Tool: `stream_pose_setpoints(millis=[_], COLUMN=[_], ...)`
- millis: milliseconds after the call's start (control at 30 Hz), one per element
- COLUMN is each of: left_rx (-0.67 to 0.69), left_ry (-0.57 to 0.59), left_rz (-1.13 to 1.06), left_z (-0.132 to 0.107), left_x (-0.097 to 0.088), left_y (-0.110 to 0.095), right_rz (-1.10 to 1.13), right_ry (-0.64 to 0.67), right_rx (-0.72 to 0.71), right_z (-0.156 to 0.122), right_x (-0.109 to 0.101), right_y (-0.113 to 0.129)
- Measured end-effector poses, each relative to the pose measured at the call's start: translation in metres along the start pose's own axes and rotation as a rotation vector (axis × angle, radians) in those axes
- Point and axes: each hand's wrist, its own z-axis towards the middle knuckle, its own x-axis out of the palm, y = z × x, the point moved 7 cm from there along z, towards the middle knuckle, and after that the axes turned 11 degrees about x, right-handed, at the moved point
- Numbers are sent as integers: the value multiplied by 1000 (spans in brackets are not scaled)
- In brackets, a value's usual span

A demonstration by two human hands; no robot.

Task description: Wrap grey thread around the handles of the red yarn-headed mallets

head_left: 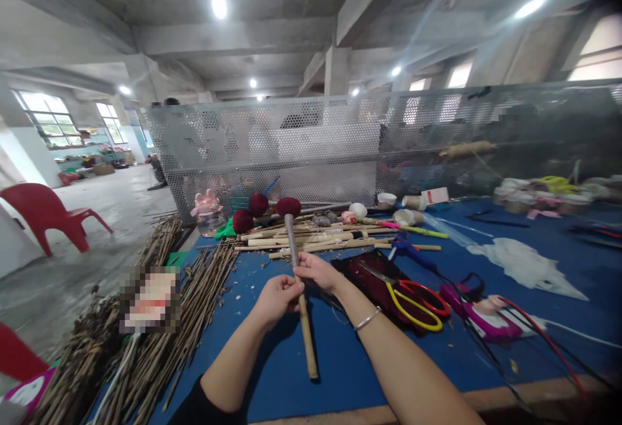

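Both my hands hold one bamboo stick (305, 328) that points away from me and carries a dark red padded head (288, 206) at its far end. My left hand (278, 297) is closed round the shaft near its middle. My right hand (315, 268) is closed on the shaft a little further up, with a silver bangle (367, 319) on that wrist. The stick's near end hovers over the blue table top (340, 367).
Scissors with red and yellow handles (418, 302) lie on dark red cloth to the right. Cut bamboo sticks (311, 238) and more red heads (243, 220) lie beyond. Thin twig bundles (146, 347) cover the left edge. A perforated metal screen (340, 146) stands behind; a red chair (43, 214) is far left.
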Motion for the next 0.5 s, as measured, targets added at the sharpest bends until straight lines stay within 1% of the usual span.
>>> stream_pose_setpoints(millis=[67,133,200,267,333,400,500], left_rx=[-30,-43,-25,31,92,105,84], left_ry=[70,97,46,-42,-99,-113,-108], left_rz=[-54,-79,-48,16,27,-53,-184], left_z=[-3,-4,-2,1,3,4,2], left_x=[6,9,6,-1,-5,-3,2], left_y=[-2,-1,1,1,0,-1,-4], right_rz=[16,15,9,3,-5,-29,-69], right_ry=[35,32,3,-24,-44,-67,-115], right_rx=[28,24,-7,-44,-66,-80,-119], right_z=[-1,-1,1,3,4,5,2], right_x=[3,4,3,2,2,1,-1], right_y=[-1,-1,-2,-2,-1,0,6])
